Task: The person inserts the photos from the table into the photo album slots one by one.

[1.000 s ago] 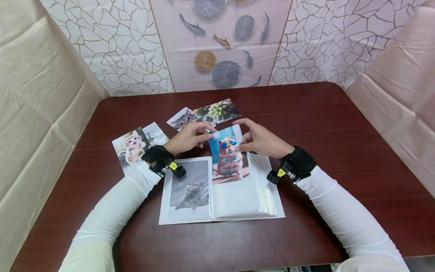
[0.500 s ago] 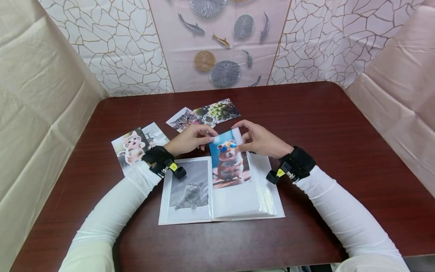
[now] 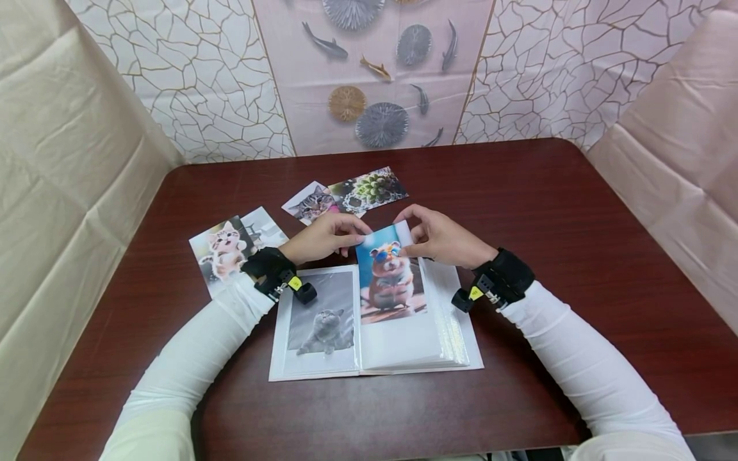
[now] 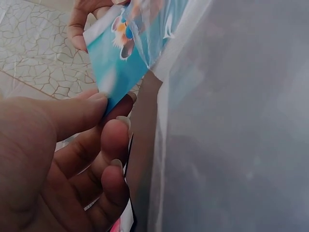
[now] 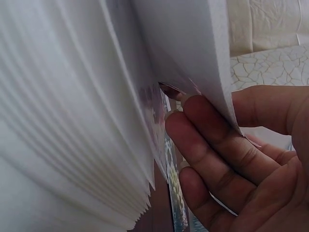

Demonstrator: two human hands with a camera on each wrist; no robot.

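A photo of a hamster in blue sunglasses (image 3: 389, 282) lies over the right-hand page of an open white photo album (image 3: 398, 346), its lower part inside the clear pocket. My left hand (image 3: 325, 238) pinches the photo's upper left corner between thumb and index finger. In the left wrist view, the clear film overlaps the picture (image 4: 113, 72) beyond my thumb. My right hand (image 3: 444, 238) grips the page near its upper right, thumb in front and fingers behind. From the right wrist, the white page (image 5: 212, 58) shows between that thumb and the fingers (image 5: 207, 130).
A grey cat photo (image 3: 325, 326) fills the album's left pocket. Left of the album lie a kitten photo (image 3: 221, 246) and a pale photo (image 3: 262, 227). Behind it are a tabby cat photo (image 3: 311, 202) and a succulent photo (image 3: 375, 189) on the dark wooden table (image 3: 548, 211).
The hamster photo has slid down toward me, deeper into the pocket, its top edge lower than before. My left hand has moved slightly down with it; the right hand has barely moved.
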